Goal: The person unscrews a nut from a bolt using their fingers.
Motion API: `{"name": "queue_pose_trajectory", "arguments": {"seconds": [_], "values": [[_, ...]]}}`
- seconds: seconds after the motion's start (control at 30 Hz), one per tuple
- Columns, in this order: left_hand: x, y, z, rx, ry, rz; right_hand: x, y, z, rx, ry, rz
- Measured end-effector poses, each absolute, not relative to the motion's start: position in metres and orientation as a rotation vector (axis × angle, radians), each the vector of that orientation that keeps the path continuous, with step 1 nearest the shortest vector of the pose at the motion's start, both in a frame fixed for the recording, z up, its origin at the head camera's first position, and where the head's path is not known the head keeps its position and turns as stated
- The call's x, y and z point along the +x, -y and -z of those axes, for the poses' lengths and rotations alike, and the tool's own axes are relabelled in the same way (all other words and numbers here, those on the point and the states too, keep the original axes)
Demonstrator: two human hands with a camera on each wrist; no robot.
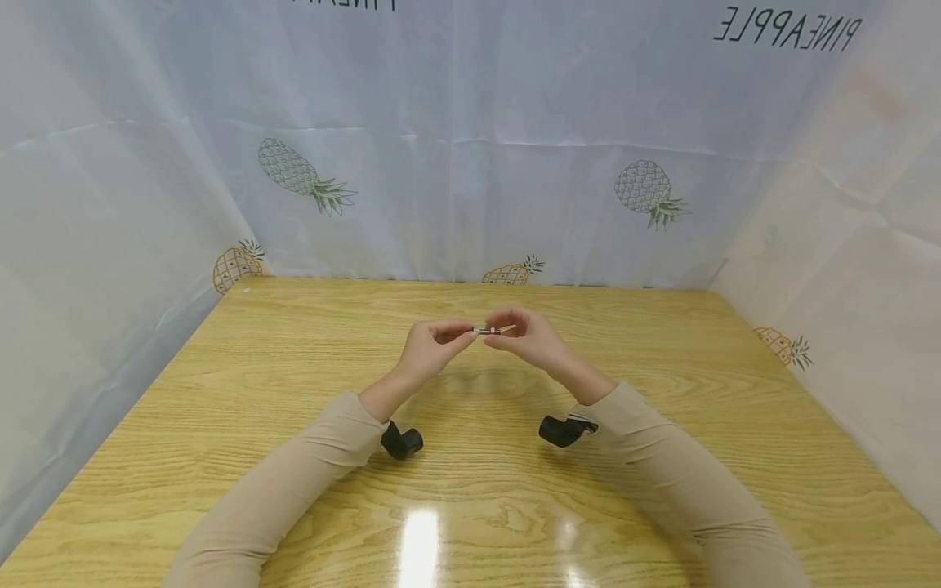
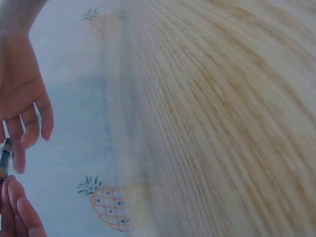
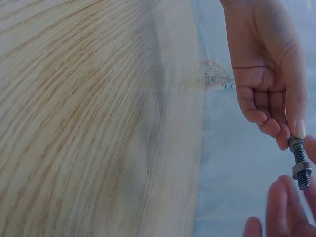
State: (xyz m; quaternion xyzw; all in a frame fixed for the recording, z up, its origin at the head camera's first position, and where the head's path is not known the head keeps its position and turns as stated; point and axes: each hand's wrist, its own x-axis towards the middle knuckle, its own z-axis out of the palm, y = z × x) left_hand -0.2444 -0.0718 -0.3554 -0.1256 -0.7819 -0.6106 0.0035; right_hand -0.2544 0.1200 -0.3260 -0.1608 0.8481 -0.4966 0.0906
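Note:
A metal bolt (image 3: 300, 157) hovers above the table, lying roughly level between both hands. My left hand (image 1: 431, 351) pinches its head end between thumb and fingertips. Partway along the threaded shank sits a hex nut (image 3: 302, 171), near the free end. My right hand (image 1: 532, 339) is bent round that end, thumb below and fingers above; in the right wrist view a gap shows between its fingers and the nut. At the left edge of the left wrist view, the bolt is partly cut off.
Below lies the wood-grain table (image 1: 470, 457), with bright light reflections near its front. White curtains (image 1: 456, 188) printed with pineapples stand behind and at both sides. A black device (image 1: 401, 441) hangs under the left wrist and another black device (image 1: 562, 431) under the right. A small white speck (image 1: 246, 290) lies at the back left corner.

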Motion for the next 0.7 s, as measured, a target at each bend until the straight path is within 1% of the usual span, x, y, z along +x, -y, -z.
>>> {"name": "queue_pose_trajectory", "arguments": {"seconds": [0.23, 0.57, 0.7], "values": [[-0.2444, 0.0721, 0.3548, -0.409, 2.461, 1.897, -0.2565, -0.1209, 0.3262, -0.473, -2.439, 1.435], [-0.2444, 0.0722, 0.355, -0.418, 2.443, 1.905, -0.2559, -0.1209, 0.3267, -0.51, -2.52, 1.45], [-0.2441, 0.0718, 0.3539, -0.4, 2.454, 1.919, -0.2557, -0.122, 0.3258, -0.485, -2.477, 1.461]]}}
